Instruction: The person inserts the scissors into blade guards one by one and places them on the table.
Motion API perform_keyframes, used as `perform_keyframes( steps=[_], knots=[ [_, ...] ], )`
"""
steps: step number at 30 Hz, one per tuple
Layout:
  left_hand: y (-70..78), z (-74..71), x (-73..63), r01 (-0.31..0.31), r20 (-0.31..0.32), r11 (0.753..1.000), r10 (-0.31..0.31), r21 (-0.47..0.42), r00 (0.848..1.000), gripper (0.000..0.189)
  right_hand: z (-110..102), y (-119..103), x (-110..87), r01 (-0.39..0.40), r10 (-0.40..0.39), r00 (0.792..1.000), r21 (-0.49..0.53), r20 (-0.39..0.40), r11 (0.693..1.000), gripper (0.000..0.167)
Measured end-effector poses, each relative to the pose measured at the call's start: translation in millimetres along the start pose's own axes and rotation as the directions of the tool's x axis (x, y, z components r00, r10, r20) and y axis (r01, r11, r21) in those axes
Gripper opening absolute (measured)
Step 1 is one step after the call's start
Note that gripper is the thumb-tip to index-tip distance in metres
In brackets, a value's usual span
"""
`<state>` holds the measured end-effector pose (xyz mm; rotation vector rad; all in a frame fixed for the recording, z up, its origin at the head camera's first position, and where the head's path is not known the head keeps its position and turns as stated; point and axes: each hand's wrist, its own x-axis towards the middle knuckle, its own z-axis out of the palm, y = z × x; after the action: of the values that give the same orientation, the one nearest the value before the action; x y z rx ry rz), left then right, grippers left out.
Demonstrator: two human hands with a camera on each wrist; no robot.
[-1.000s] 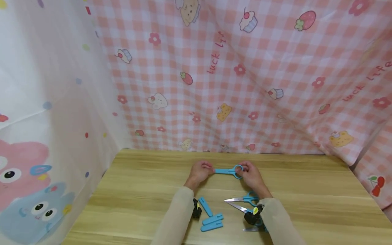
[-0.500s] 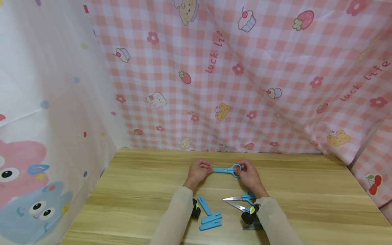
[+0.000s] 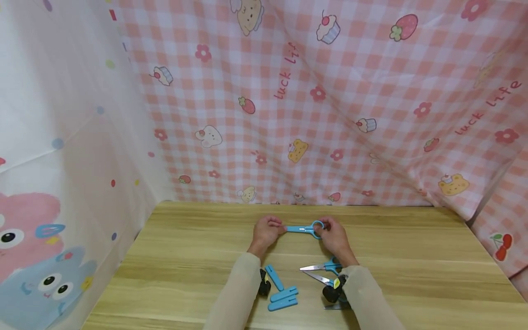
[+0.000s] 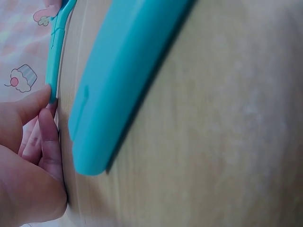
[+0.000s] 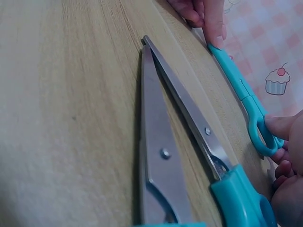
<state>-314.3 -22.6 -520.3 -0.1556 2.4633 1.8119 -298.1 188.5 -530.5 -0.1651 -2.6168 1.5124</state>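
Observation:
A pair of blue-handled scissors (image 3: pixel 307 229) with its blades inside a blue sheath (image 3: pixel 294 228) spans the space between both hands near the back of the table. My left hand (image 3: pixel 267 233) pinches the sheath's tip between thumb and finger, as the left wrist view also shows. At the other end, my right hand (image 3: pixel 335 236) grips the finger loops, its thumb laid on a loop (image 5: pixel 265 137) in the right wrist view. The blades are hidden in the sheath.
Three loose blue sheaths (image 3: pixel 283 302) lie between the forearms on the wooden table (image 3: pixel 198 256). Several unsheathed scissors (image 3: pixel 315 267) lie by the right wrist, partly hidden under its black camera (image 3: pixel 332 293). A pink checked cloth (image 3: pixel 264 114) hangs behind the table's back edge.
Both hands keep their hold on the sheathed scissors, which tilt slightly. The whole head view has shifted a little, so everything sits slightly further left.

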Motion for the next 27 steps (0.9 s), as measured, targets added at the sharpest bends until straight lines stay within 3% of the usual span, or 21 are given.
perform_keyframes(
  steps=[17, 27],
  knots=[
    [0.1, 4.1, 0.3, -0.025, -0.045, 0.999, 0.027, 0.033, 0.999, 0.018, 2.0, -1.2, -0.7, 0.002, -0.003, 0.999, -0.018, -0.037, 1.0, 0.025],
    [1.7, 4.2, -1.6, 0.003, -0.059, 0.999, -0.001, 0.037, 0.998, 0.018, 3.2, -1.7, -1.9, 0.007, -0.008, 0.999, -0.028, -0.044, 1.0, 0.029]
  ],
)
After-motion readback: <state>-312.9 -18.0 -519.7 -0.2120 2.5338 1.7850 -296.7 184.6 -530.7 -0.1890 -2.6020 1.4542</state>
